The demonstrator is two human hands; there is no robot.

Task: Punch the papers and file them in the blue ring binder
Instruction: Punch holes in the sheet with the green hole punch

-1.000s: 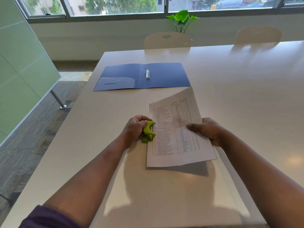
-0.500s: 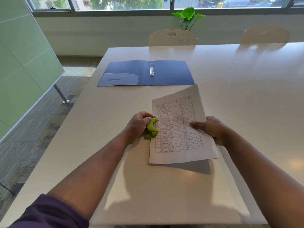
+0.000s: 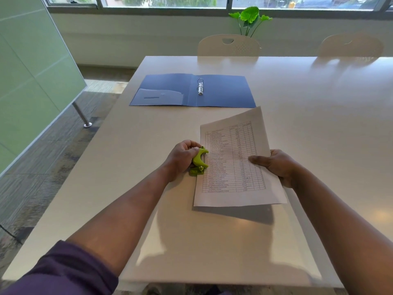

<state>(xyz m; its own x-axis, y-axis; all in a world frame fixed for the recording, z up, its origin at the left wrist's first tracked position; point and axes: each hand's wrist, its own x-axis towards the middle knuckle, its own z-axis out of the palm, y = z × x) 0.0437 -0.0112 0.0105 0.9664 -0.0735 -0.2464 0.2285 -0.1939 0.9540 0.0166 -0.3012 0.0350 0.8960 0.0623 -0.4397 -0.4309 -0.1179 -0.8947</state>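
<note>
Left hand [image 3: 183, 156] curled round a small lime-green hole punch [image 3: 199, 161], which stands on the white tabletop [image 3: 319, 99] with its mouth facing the left long edge of the papers [image 3: 234, 162]. Paper edge sits at or just inside the punch slot; how deep it goes cannot be told. Punch lever looks raised, not pressed flat.

Right hand [image 3: 276, 167] holds the papers at their right edge, thumb laid across the printed top, fingers hidden beneath. Sheet carries a printed table of rows and columns; text too small to read. The right side of the papers is lifted clear of the tabletop, and a shadow falls under the near edge.

Blue ring binder [image 3: 223, 92] lies open and flat farther back on the tabletop, well apart from the papers, its metal rings [image 3: 200, 87] at the spine. A clear pocket shows on its left inner cover.

Beyond the far edge: two pale chairs [image 3: 228, 45], a green leafy plant [image 3: 249, 18], a window. Frosted green glass partition [image 3: 32, 81] to the left.
</note>
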